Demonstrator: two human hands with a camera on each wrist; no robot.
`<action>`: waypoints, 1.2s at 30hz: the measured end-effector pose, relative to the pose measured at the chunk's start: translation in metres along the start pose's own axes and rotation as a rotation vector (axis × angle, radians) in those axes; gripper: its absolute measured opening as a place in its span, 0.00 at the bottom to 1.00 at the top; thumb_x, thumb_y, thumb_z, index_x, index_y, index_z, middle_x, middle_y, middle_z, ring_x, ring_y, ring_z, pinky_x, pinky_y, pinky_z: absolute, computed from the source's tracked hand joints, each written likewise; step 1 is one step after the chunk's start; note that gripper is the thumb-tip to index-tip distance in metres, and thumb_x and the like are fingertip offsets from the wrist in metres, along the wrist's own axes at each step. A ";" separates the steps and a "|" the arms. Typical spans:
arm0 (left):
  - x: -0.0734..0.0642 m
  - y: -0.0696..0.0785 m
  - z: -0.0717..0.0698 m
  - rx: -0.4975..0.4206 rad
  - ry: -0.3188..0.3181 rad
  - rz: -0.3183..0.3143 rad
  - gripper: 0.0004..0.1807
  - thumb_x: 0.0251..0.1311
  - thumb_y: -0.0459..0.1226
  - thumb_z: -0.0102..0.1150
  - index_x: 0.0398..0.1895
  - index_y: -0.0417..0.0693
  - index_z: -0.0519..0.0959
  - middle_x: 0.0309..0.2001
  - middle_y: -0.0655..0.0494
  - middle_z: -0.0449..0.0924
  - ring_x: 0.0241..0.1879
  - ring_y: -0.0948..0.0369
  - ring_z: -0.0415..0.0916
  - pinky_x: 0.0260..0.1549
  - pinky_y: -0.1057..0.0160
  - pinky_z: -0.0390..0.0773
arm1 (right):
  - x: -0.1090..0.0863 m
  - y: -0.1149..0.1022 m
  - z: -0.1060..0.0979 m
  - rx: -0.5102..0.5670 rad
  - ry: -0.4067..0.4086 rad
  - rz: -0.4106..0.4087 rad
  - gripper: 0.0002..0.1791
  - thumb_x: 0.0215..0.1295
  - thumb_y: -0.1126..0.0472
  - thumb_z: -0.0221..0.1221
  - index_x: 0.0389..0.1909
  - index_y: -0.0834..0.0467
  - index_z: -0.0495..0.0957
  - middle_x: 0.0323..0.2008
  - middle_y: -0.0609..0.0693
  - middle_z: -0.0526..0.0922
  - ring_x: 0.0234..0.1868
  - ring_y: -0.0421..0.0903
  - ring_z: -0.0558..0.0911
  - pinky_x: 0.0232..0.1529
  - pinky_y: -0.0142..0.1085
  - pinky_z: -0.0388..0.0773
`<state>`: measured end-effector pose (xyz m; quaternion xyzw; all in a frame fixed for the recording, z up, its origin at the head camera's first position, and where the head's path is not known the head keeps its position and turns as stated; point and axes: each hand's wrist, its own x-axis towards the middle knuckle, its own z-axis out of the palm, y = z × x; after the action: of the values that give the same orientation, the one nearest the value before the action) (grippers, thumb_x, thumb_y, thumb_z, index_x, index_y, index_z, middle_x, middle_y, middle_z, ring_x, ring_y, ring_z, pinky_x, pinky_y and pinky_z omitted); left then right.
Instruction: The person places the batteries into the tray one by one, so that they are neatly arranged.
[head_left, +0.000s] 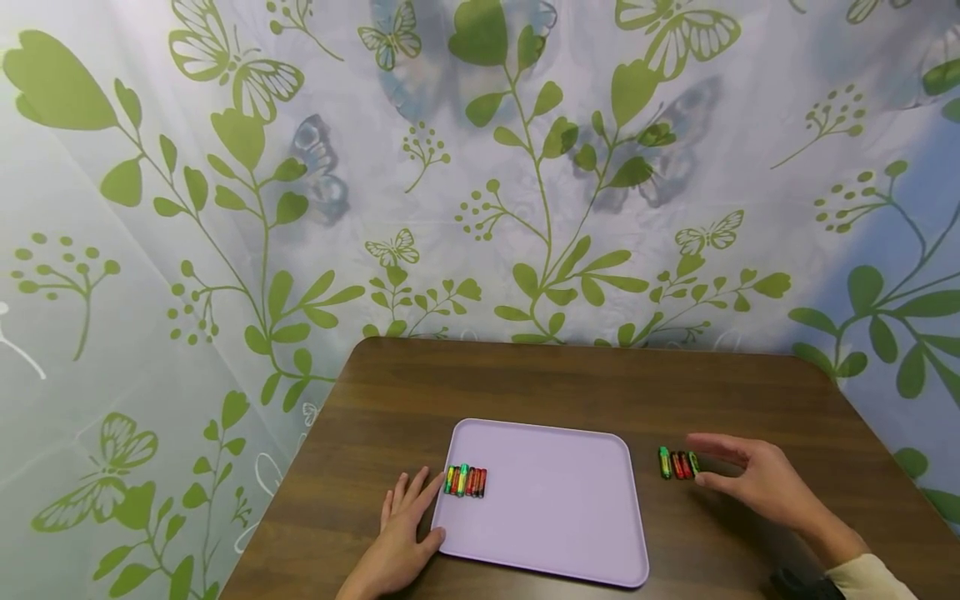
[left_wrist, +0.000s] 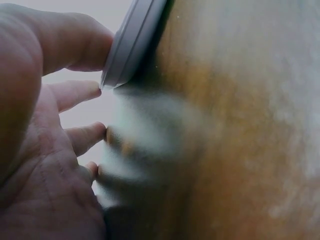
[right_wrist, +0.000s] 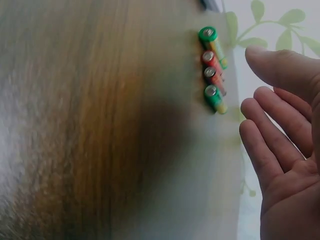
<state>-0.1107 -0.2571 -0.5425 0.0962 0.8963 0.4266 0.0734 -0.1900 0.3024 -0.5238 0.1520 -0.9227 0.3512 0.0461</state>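
Note:
A pale purple tray (head_left: 558, 508) lies on the table, with a row of several green and red batteries (head_left: 463, 481) near its left edge. My left hand (head_left: 397, 537) rests at that edge, its fingers spread; the left wrist view shows thumb and index finger touching the tray rim (left_wrist: 132, 42). To the right of the tray, several more batteries (head_left: 679, 465), green at the ends and red between, lie side by side on the wood. Just beside them hovers my right hand (head_left: 772, 483), thumb and fingers apart. The right wrist view shows nothing between that hand's fingers and these batteries (right_wrist: 212, 60).
The brown wooden table (head_left: 585, 379) has rounded far corners. Behind it hangs a pale curtain (head_left: 435, 267) printed with green leaves and butterflies. A dark band (head_left: 806, 583) sits at the right wrist, by a light sleeve (head_left: 870, 579).

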 end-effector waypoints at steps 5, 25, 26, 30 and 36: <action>-0.005 0.003 0.005 0.000 0.009 -0.003 0.44 0.67 0.32 0.67 0.86 0.51 0.65 0.87 0.32 0.52 0.87 0.27 0.30 0.79 0.25 0.24 | -0.001 0.012 0.000 -0.008 -0.005 -0.023 0.31 0.58 0.55 0.82 0.63 0.56 0.87 0.57 0.56 0.92 0.52 0.30 0.89 0.47 0.19 0.82; -0.026 0.019 0.024 -0.009 0.036 -0.011 0.43 0.68 0.33 0.67 0.86 0.50 0.65 0.87 0.32 0.51 0.86 0.27 0.29 0.79 0.25 0.24 | -0.006 0.030 -0.002 -0.081 -0.014 -0.105 0.32 0.54 0.60 0.83 0.62 0.54 0.88 0.57 0.55 0.92 0.49 0.34 0.89 0.47 0.20 0.83; -0.026 0.019 0.025 -0.008 0.033 -0.016 0.43 0.68 0.33 0.67 0.86 0.51 0.64 0.87 0.32 0.51 0.87 0.27 0.29 0.80 0.25 0.24 | -0.006 0.031 -0.002 -0.087 -0.015 -0.109 0.32 0.54 0.60 0.83 0.62 0.54 0.88 0.57 0.54 0.92 0.49 0.34 0.89 0.47 0.21 0.83; -0.030 0.022 0.028 -0.019 0.024 -0.034 0.44 0.69 0.32 0.66 0.87 0.51 0.63 0.88 0.32 0.49 0.87 0.27 0.27 0.79 0.24 0.23 | -0.009 0.033 -0.006 -0.118 -0.014 -0.116 0.31 0.54 0.59 0.83 0.61 0.53 0.88 0.56 0.53 0.93 0.48 0.35 0.90 0.46 0.23 0.83; -0.037 0.027 0.034 -0.031 0.027 -0.053 0.44 0.68 0.32 0.65 0.87 0.52 0.63 0.88 0.32 0.49 0.87 0.27 0.27 0.79 0.24 0.22 | -0.011 0.027 -0.013 -0.088 -0.007 -0.133 0.30 0.55 0.60 0.83 0.61 0.54 0.88 0.56 0.54 0.93 0.50 0.31 0.89 0.46 0.16 0.79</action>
<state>-0.0640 -0.2233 -0.5407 0.0655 0.8928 0.4395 0.0741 -0.1887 0.3329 -0.5328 0.2122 -0.9253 0.3059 0.0726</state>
